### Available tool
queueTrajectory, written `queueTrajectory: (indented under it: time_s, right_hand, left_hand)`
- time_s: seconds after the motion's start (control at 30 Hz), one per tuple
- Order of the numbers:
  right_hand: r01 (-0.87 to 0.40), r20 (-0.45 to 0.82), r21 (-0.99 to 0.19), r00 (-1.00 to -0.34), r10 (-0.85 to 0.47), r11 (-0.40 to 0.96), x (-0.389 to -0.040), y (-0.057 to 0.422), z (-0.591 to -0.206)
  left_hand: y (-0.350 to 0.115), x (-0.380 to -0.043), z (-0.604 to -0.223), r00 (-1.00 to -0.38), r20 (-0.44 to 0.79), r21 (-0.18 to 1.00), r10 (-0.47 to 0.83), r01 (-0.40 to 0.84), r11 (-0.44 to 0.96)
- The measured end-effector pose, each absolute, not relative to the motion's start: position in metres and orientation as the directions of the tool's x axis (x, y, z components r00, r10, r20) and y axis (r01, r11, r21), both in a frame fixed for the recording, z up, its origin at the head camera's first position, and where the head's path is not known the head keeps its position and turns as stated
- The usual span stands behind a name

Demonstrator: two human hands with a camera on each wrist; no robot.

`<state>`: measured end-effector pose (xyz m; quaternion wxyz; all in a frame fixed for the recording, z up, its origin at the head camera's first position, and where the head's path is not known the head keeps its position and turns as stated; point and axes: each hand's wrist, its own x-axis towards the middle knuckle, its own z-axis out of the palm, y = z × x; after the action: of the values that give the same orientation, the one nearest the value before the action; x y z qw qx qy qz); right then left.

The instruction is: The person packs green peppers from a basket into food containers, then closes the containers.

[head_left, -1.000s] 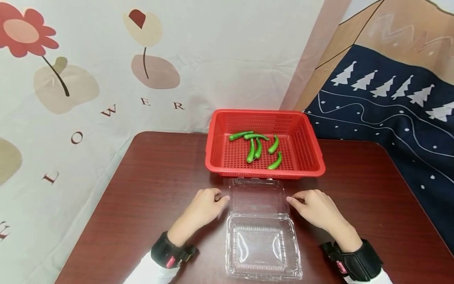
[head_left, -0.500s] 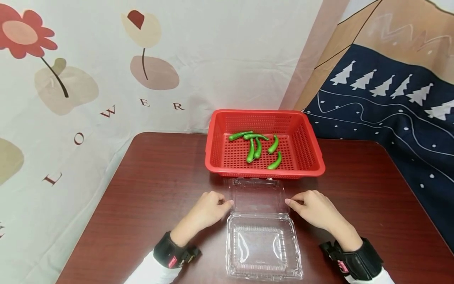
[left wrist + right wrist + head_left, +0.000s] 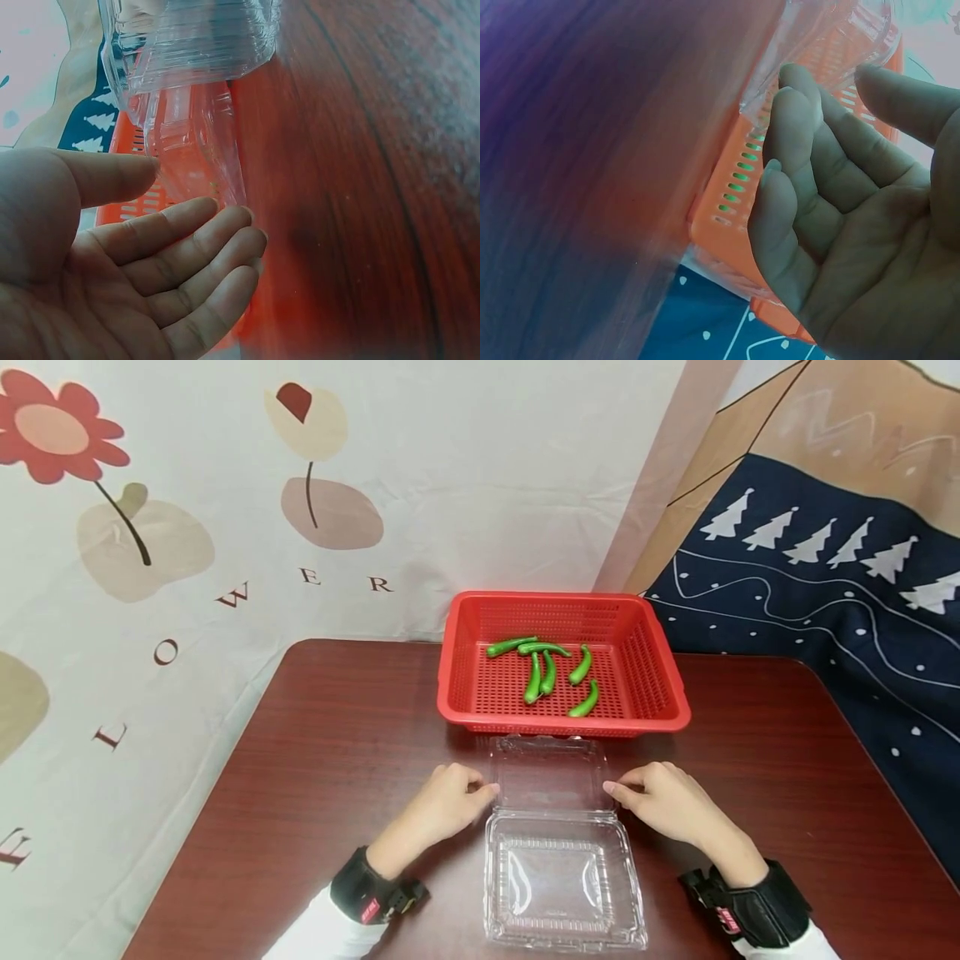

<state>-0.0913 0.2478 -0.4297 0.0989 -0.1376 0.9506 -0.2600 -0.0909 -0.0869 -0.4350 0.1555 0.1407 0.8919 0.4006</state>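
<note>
A clear plastic clamshell box [image 3: 564,881] lies unfolded on the table, its lid [image 3: 551,774] flat toward the basket. My left hand [image 3: 448,800] is at the lid's left edge, thumb tip right at the plastic. In the left wrist view its fingers [image 3: 202,247] are loosely bent, with a gap to the thumb. Across the lid, my right hand [image 3: 660,800] has its thumb tip at the right edge. The right wrist view shows its fingers [image 3: 791,135] gently bent and the thumb apart from them, beside the clear lid [image 3: 832,30].
Just beyond the lid stands a red perforated basket [image 3: 562,724] holding several green chili peppers [image 3: 581,667]. The dark wooden table [image 3: 337,718] extends on both sides. Behind it hang a flower-printed cloth [image 3: 480,468] and a navy cloth with white trees [image 3: 810,577].
My left hand has moved right, up to the lid's left edge. My right hand has shifted very slightly toward the lid. The box and peppers lie as before.
</note>
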Motion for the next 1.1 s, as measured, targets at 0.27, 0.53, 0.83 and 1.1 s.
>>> queueTrajectory:
  time_s: [0.27, 0.53, 0.83, 1.1]
  right_hand:
    - [-0.205, -0.125, -0.525, -0.941, -0.313, 0.826, -0.0917, 0.2459, -0.4272]
    - [-0.206, -0.130, -0.536, -0.938, -0.321, 0.819, -0.0900, 0.2469, -0.4247]
    - [-0.223, -0.116, -0.520, -0.938, -0.326, 0.825, -0.0889, 0.2468, -0.4237]
    - [-0.248, -0.096, -0.510, -0.935, -0.341, 0.823, -0.0872, 0.2485, -0.4232]
  left_hand:
    - [-0.0879, -0.0925, -0.4353, -0.914, -0.119, 0.739, 0.389, 0.180, 0.649]
    - [-0.0905, -0.0942, -0.4327, -0.909, -0.116, 0.751, 0.400, 0.184, 0.635]
    - [-0.0926, -0.0950, -0.4311, -0.899, -0.131, 0.781, 0.419, 0.166, 0.602]
    - [-0.0934, -0.0953, -0.4298, -0.893, -0.149, 0.797, 0.425, 0.146, 0.586]
